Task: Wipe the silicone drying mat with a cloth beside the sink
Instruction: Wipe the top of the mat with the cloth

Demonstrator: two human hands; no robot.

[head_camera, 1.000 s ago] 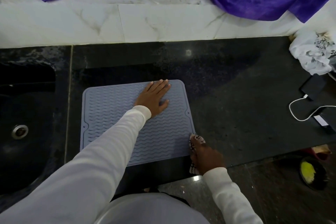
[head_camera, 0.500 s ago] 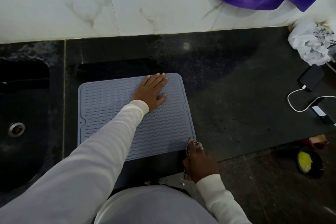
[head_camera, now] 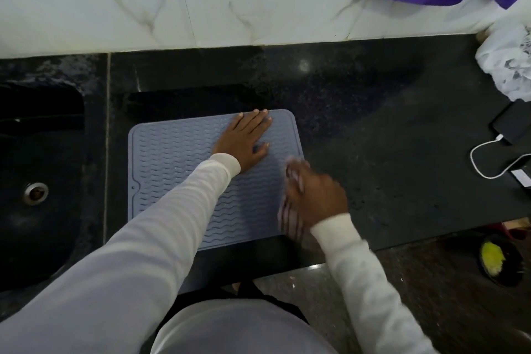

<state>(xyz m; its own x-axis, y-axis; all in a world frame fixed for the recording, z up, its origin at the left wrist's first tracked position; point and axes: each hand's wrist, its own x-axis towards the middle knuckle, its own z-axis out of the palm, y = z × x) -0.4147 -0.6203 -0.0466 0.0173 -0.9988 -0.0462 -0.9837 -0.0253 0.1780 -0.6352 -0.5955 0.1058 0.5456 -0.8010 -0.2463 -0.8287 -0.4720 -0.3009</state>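
**Desk:** Walk me across from the left. What step are you in?

**Operator:** Far left I see the dark sink [head_camera: 40, 181], with its drain showing. Just beside it on the black counter [head_camera: 388, 129] lies the grey silicone drying mat [head_camera: 172, 169], flat, ribbed face up. My left hand [head_camera: 244, 142] lies flat on the mat's far right part, fingers straight, pinning it and gripping nothing. To the right, my right hand [head_camera: 314, 198] is over the mat's right edge with the striped cloth [head_camera: 290, 218] bunched under it; it's blurred, but the fingers look curled round the cloth. I judge we're in the wiping itself, early on.

**Desk:** And the next move?

**Operator:** I'd say it calls for strokes leftward across the ribs toward the sink side, shifting the pinning hand so the patch under it gets wiped too. Pressure has to stay down, or the mat could creep on the counter.

**Desk:** What differs from a second ago?

**Operator:** The right hand and cloth were down at the mat's near right corner, partly off the counter edge; now they're higher up along the right edge, on the mat. The left hand has stayed put. Far right, the phone [head_camera: 514, 123] and white cable [head_camera: 485, 158] are unchanged.
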